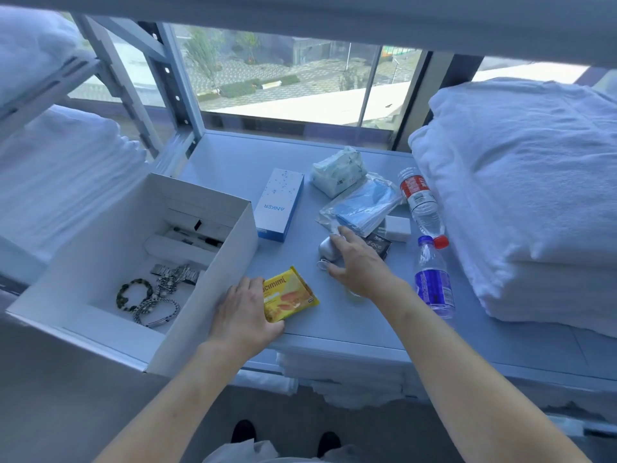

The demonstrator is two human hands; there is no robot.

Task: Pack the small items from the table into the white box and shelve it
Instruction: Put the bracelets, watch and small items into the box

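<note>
Yellow snack packet [289, 294]; white box [213, 289]; blue-labelled bottle [434, 282]; red-labelled bottle [421, 203].

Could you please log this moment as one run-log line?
left hand: grips yellow snack packet | right hand: reaching white earbud case | white box: open

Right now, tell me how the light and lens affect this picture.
Head view: daylight from the window backlights the scene with a bluish cast; wide-angle distortion bends the white box and shelf edges; the yellow packet stays sharp, while the towels lose detail.
</note>
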